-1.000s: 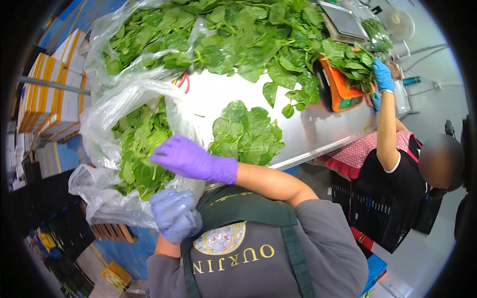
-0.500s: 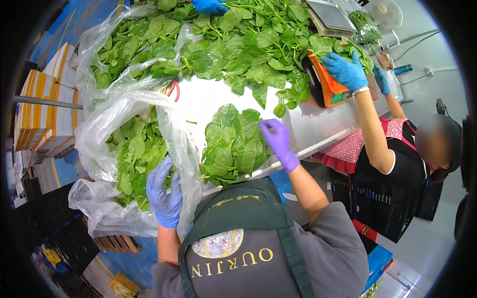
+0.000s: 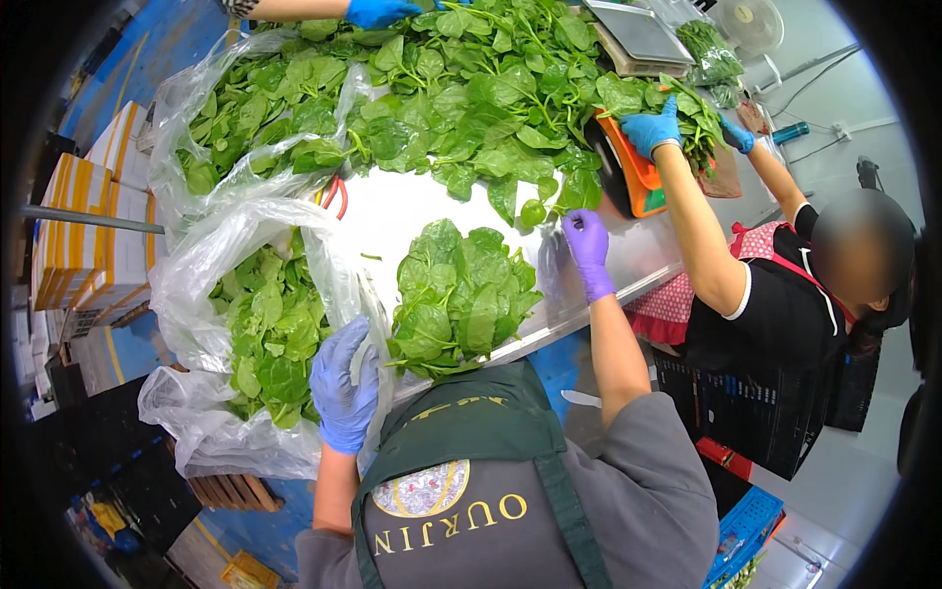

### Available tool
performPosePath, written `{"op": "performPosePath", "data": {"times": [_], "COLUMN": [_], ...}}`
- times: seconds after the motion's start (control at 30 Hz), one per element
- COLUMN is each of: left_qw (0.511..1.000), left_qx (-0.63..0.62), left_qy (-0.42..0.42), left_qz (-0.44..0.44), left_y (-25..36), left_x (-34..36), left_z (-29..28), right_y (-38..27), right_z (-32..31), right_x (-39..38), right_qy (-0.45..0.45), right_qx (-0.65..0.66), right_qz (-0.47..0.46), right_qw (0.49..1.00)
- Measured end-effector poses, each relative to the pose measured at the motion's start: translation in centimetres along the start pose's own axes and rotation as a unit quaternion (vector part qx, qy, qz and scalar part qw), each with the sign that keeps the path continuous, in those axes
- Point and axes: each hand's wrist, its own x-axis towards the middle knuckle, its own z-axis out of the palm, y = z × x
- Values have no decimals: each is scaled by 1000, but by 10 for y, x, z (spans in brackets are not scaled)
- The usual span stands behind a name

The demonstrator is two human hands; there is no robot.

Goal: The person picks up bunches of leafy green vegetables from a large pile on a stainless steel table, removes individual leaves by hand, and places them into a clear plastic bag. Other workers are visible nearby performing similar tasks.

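Observation:
My left hand (image 3: 343, 393), in a lilac glove, rests at the rim of a clear plastic bag (image 3: 191, 324) of leafy greens. Its fingers are stretched out, the thumb apart. My right hand (image 3: 590, 255), in a purple glove, is over the metal tabletop with fingers curled together. Its tips meet the edge of some loose green leaves (image 3: 580, 189); whether it grips one is hidden. Between my hands a heap of broad green leaves (image 3: 461, 294) lies on the white surface (image 3: 392, 206) near the table's front edge. A larger pile of greens (image 3: 491, 98) spreads across the far side.
On the right, a co-worker's blue-gloved hands (image 3: 655, 128) hold a bunch of greens above an orange scale (image 3: 643, 182). Another person's blue glove (image 3: 381, 12) is at the far edge. Boxes (image 3: 88, 226) stand left; a second scale (image 3: 638, 34) sits far right.
My right hand has moved right, from beside the leaf heap to the loose leaves. The left hand has shifted slightly right along the bag. The co-worker's hands have moved over the orange scale.

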Motion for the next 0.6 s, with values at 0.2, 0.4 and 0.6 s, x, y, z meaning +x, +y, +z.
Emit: {"op": "performPosePath", "data": {"times": [0.2, 0.4, 0.6], "left_qw": [997, 991, 978], "left_qx": [-37, -98, -191], "left_qy": [-25, -75, -76], "left_qz": [59, 59, 43], "left_y": [11, 19, 22], "left_x": [24, 46, 65], "left_z": [19, 38, 56], "right_y": [-52, -83, -135], "right_z": [-62, -87, -100], "right_x": [5, -3, -17], "right_qy": [-224, -283, -321], "right_qx": [403, 534, 580], "right_qz": [212, 184, 191], "right_qw": [862, 775, 724]}}
